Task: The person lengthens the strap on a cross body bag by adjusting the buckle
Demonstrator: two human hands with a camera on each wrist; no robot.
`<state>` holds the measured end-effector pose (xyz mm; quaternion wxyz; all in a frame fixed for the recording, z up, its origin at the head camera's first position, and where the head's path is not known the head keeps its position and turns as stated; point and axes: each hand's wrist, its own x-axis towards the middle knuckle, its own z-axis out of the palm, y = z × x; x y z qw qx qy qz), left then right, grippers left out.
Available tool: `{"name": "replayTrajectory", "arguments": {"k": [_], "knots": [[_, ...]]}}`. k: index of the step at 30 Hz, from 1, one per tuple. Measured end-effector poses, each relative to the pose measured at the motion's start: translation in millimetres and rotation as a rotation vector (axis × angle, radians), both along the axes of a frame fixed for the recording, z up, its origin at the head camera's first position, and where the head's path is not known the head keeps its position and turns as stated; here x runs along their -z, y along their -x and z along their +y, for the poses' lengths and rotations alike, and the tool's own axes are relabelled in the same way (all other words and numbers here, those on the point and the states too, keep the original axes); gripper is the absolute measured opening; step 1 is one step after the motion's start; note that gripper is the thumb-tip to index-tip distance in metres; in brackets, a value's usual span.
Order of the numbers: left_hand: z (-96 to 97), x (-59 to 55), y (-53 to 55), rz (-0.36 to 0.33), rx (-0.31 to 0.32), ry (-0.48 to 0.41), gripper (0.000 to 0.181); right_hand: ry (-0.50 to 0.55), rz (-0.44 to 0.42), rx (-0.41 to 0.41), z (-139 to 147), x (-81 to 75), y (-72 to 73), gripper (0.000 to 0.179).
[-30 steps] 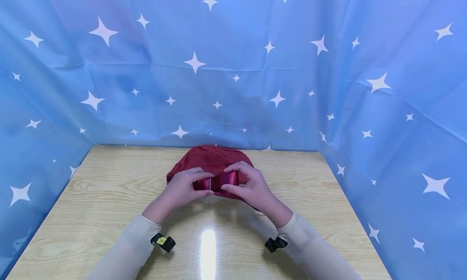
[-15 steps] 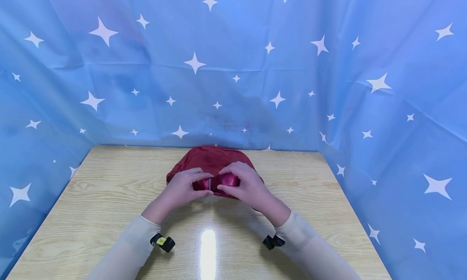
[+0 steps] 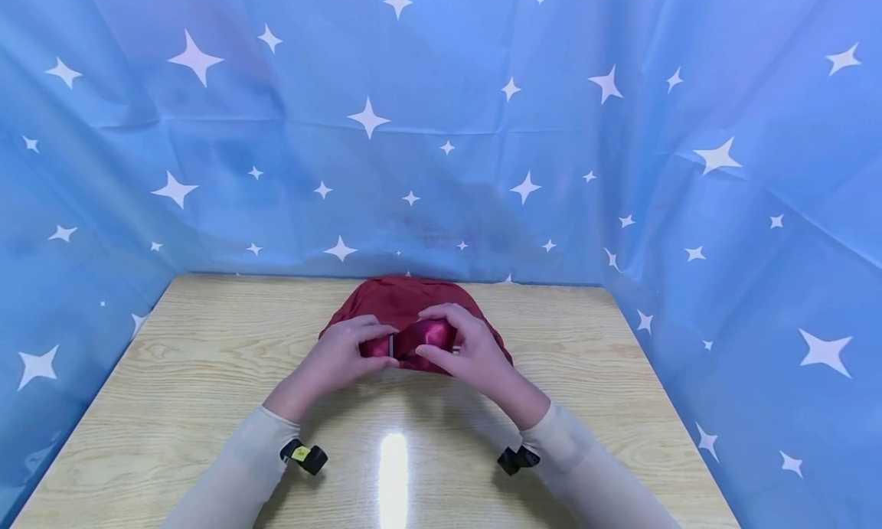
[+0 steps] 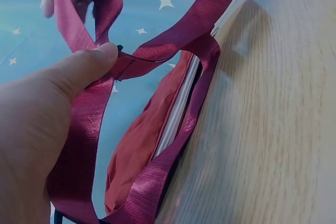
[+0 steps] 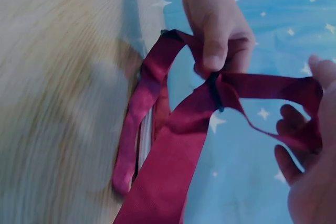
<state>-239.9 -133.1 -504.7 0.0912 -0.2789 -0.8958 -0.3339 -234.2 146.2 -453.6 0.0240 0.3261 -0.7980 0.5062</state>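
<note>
one dark red strap is held up over the worktop between the left hand and the right hand. by the left, it is pinched with the thumb tip at a small black slider; by the right, a loop of it is gripped between thumb and curled fingers. just beyond the hands, a red cloth bag, edged with a white strip, is set on the worktop near the blue star-printed curtain. pale sleeves are worn.
</note>
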Motion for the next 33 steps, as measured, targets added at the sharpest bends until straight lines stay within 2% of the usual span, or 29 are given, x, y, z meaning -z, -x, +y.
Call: {"name": "replayTrajectory", "arguments": {"k": [2, 6, 13, 15, 17, 21, 25, 28, 30, 33], "knots": [[-0.5, -0.4, 0.3, -0.005, 0.000, -0.016, 0.049, 0.004, 0.000, 0.009, 5.1, 2.4, 0.5, 0.045], [-1.8, -1.6, 0.9, -0.016, -0.003, -0.041, 0.050, 0.014, 0.056, 0.045, 18.6, 10.2, 3.8, 0.035], [-3.8, -1.8, 2.6, -0.019, 0.010, -0.051, 0.049, 0.003, 0.069, 0.124, 43.7, 30.6, 5.8, 0.023], [-4.2, -1.3, 3.0, -0.014, 0.012, -0.054, 0.050, -0.039, 0.070, 0.150, 48.8, 36.4, 4.7, 0.022], [-4.9, -0.9, 3.1, -0.018, 0.013, -0.060, 0.050, -0.069, 0.034, 0.158, 52.1, 40.5, 2.9, 0.022], [-6.0, -1.8, 2.9, -0.029, 0.007, -0.063, 0.050, -0.188, 0.025, 0.167, 55.6, 44.7, -0.7, 0.030], [-5.6, -3.5, 2.6, -0.032, 0.002, -0.060, 0.050, -0.344, 0.109, 0.180, 55.8, 50.3, -2.4, 0.037], [-5.5, -3.7, 2.6, -0.034, -0.001, -0.057, 0.050, -0.419, 0.146, 0.184, 55.4, 56.7, -2.3, 0.038], [-6.0, -3.3, 2.9, -0.036, 0.001, -0.058, 0.050, -0.439, 0.161, 0.186, 55.7, 60.4, -2.2, 0.036], [-6.7, -3.9, 2.8, -0.039, 0.002, -0.058, 0.050, -0.413, 0.162, 0.191, 57.0, 63.6, -2.5, 0.032]]}}
